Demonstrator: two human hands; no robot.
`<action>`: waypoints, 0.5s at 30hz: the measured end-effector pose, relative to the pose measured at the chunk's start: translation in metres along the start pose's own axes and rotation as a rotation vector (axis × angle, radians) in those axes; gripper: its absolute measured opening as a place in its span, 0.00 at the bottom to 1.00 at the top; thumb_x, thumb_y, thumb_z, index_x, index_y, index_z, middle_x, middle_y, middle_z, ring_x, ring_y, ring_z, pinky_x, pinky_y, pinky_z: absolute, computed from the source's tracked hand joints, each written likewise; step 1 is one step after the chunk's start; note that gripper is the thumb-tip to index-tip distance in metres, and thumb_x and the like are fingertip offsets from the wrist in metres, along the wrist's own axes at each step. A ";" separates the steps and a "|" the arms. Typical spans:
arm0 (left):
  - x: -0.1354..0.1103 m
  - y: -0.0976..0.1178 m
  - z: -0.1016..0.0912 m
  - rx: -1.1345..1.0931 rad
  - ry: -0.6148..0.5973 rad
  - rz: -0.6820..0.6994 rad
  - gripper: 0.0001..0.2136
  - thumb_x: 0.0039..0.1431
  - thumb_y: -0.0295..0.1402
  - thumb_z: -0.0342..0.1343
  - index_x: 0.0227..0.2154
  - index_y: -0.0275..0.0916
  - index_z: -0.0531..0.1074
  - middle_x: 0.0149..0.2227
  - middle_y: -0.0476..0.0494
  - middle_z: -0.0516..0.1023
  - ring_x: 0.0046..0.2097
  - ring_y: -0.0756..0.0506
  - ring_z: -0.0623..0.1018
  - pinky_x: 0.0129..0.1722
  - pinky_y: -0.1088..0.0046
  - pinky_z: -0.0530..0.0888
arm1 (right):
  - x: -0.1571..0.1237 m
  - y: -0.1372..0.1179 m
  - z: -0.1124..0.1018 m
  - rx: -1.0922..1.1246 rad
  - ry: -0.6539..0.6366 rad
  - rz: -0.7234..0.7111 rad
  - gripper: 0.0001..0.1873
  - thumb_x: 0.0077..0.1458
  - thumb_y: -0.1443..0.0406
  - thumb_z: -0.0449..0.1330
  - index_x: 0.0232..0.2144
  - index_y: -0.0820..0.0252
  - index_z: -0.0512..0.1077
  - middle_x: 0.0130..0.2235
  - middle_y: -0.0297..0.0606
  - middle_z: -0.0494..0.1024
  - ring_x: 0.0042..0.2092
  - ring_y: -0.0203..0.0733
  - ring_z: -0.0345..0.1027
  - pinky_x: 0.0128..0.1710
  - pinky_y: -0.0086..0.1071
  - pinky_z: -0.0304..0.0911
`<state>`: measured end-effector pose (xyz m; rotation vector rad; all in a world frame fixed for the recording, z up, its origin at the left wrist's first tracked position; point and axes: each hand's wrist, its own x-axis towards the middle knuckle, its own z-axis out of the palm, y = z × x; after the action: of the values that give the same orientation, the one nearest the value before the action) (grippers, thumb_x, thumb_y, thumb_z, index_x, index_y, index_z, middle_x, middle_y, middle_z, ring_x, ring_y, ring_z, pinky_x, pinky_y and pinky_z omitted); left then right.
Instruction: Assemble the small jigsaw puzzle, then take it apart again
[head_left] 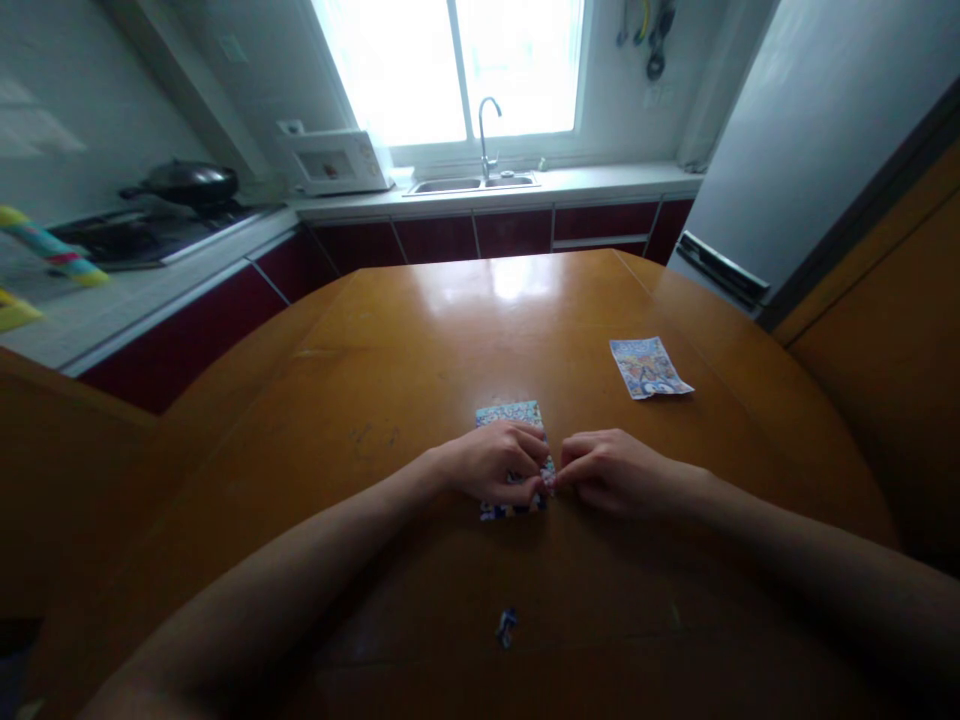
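Note:
A small, colourful jigsaw puzzle (508, 411) lies flat on the wooden table, partly covered by my left hand (504, 462). That hand's fingers are curled, with the fingertips pressing on the puzzle near its right edge. From the right, my right hand (611, 470) meets the same edge, thumb and forefinger closed in a pinch. At those fingertips is a tiny pale-pink puzzle piece (550, 482), mostly hidden. Nearer to me, a small dark-blue and white cluster (506, 627), apparently loose puzzle pieces, rests on the table.
A creased printed picture sheet (649, 368) lies on the table (420, 350) beyond my right hand. Past the table are a counter with a sink (450, 186), a microwave (337, 162), and a lidded pan (191, 184) on the stove. A fridge (810, 150) stands at right.

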<state>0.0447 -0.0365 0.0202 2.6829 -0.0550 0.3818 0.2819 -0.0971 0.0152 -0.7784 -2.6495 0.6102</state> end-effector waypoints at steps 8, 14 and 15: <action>0.000 -0.003 0.002 0.004 0.009 -0.015 0.15 0.63 0.29 0.49 0.21 0.39 0.71 0.24 0.43 0.71 0.31 0.46 0.69 0.36 0.68 0.70 | 0.001 -0.002 0.000 0.060 -0.024 0.071 0.16 0.56 0.72 0.56 0.42 0.55 0.80 0.38 0.36 0.77 0.35 0.35 0.69 0.38 0.29 0.63; 0.000 -0.003 0.001 0.002 -0.007 -0.048 0.15 0.63 0.30 0.49 0.20 0.39 0.72 0.24 0.43 0.71 0.31 0.47 0.70 0.36 0.69 0.70 | 0.001 -0.002 0.000 0.078 -0.027 0.083 0.18 0.55 0.75 0.56 0.42 0.55 0.80 0.38 0.36 0.77 0.36 0.35 0.69 0.38 0.29 0.63; -0.001 -0.004 0.001 -0.007 -0.004 -0.054 0.15 0.63 0.30 0.49 0.20 0.39 0.72 0.24 0.43 0.71 0.31 0.47 0.70 0.36 0.69 0.70 | 0.001 -0.002 0.000 0.076 -0.022 0.076 0.17 0.54 0.75 0.56 0.41 0.55 0.79 0.38 0.36 0.76 0.36 0.35 0.69 0.38 0.29 0.63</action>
<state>0.0446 -0.0334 0.0177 2.6717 0.0148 0.3587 0.2800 -0.0980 0.0168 -0.8576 -2.6090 0.7390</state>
